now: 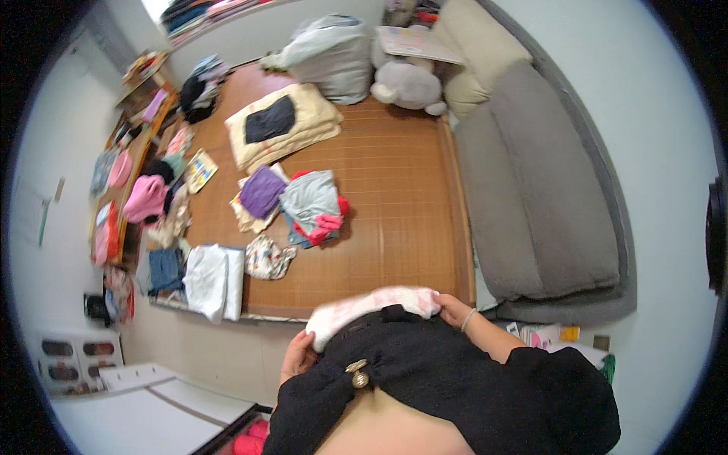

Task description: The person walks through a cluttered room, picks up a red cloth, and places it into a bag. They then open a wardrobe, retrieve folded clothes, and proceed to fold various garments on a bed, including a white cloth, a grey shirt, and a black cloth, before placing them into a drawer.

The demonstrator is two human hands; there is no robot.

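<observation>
A white and pink patterned cloth (pixel 364 305) stretches across the front of my black top, which hides its lower part. My left hand (pixel 298 355) grips one end of it. At the other end, my right hand (pixel 452 310), with a bracelet at the wrist, holds the cloth. Beyond it lies a brown bed mat (pixel 392 227). On the mat sit a pile with a light grey-blue garment (pixel 311 199) on top, a folded purple garment (pixel 263 191) and a crumpled white patterned garment (pixel 269 257).
Folded white cloth (pixel 211 278) and folded jeans (pixel 166 269) lie at the mat's near left corner. A cream quilt (pixel 301 114), a large plastic bag (pixel 333 62) and a grey plush toy (pixel 408 85) are farther back. A grey cushioned sofa (pixel 540 187) lines the right side.
</observation>
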